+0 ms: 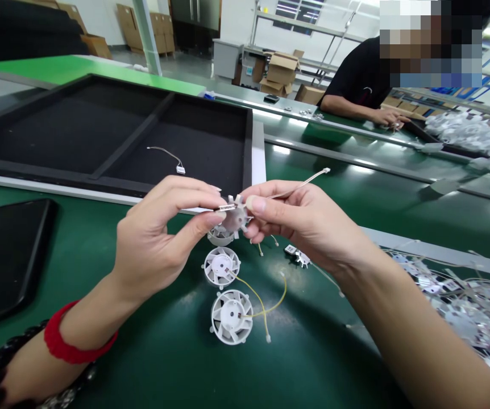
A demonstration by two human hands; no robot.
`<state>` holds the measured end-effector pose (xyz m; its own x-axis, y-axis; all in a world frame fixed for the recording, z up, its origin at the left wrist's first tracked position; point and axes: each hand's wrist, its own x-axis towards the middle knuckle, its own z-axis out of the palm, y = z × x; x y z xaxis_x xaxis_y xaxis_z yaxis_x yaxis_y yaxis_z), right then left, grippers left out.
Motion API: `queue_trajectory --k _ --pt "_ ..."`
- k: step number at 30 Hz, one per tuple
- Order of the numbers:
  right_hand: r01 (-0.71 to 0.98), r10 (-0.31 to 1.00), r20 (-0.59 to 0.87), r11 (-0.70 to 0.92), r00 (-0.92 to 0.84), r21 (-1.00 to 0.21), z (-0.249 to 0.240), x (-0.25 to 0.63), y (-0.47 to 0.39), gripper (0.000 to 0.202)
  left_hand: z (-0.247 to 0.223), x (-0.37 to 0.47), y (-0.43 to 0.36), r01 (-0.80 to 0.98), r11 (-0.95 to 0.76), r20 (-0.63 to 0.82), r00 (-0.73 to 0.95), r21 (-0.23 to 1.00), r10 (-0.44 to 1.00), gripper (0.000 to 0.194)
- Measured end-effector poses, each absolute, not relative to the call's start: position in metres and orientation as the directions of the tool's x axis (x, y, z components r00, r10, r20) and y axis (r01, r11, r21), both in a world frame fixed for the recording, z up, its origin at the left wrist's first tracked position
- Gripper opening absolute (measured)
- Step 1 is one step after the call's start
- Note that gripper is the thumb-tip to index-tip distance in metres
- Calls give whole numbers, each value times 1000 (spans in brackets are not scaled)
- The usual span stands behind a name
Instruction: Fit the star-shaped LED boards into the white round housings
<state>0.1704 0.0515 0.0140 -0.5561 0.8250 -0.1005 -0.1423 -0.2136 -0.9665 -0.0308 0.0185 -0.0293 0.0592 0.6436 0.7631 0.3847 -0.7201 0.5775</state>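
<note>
My left hand [166, 227] pinches the edge of a small, thin circuit board [227, 208] between thumb and fingers. My right hand [287, 213] grips a star-shaped metal plate [240, 218] right beside the board; a pale cable [304, 183] with a white connector sticks out past the fingers. Whether board and plate are joined is hard to see. Below the hands, two white fan frames [221, 267] with yellow wires lie on the green table [177, 352], and another is partly hidden behind my fingers. A similar star-shaped plate [302, 259] rests by my right wrist, next to a small black piece [290, 249].
A black divided tray [134, 130] holds a small wired part [180, 170]. At the left lies a black phone-like slab [6, 255]. Many wired metal plates [462, 307] are heaped at the right. Across the table a person [364, 85] works near a pile of white parts [469, 132].
</note>
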Motion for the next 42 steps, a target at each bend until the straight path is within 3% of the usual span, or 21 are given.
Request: queue_trajectory --k 6,10,13,18,22,26,30,33,34,36,39,42 --pt "-184 835 -74 -205 -546 -961 11 170 53 17 -28 -29 13 376 -653 692 43 657 721 24" --pt "-196 850 -42 -169 -526 -966 12 169 53 17 -27 -32 16 133 -594 588 85 793 805 23" --pt "-207 863 -15 -138 -505 -969 13 167 51 18 -27 -33 19 -117 -459 472 145 881 869 11" --pt "-189 889 52 -39 -455 -981 12 164 49 19 -24 -27 22 -314 -271 306 66 910 950 13" --pt "-129 902 99 49 -420 -990 11 164 48 20 -20 -28 25 -375 -33 111 189 927 976 27" --pt "-112 905 105 64 -411 -992 9 167 54 24 -20 -31 28 -373 39 56 240 927 969 20" --pt "-108 972 168 151 -162 -983 13 180 69 18 -21 -31 28 -391 38 61 238 920 969 19" --pt "-8 889 447 450 98 -893 23 192 70 12 -21 -31 28 -362 10 76 222 932 972 19" --pt "63 842 531 528 92 -847 28 195 67 11 -20 -31 28 -348 -3 84 218 938 972 19" --pt "222 808 581 586 -96 -779 38 198 57 10 -19 -32 27 -315 -31 105 222 949 969 21" --pt "337 830 327 498 -453 -799 48 196 46 18 -19 -33 26 -257 -80 148 256 963 955 23" --pt "264 762 73 311 -644 -913 46 194 46 20 -20 -33 24 -207 -138 196 295 968 935 22"
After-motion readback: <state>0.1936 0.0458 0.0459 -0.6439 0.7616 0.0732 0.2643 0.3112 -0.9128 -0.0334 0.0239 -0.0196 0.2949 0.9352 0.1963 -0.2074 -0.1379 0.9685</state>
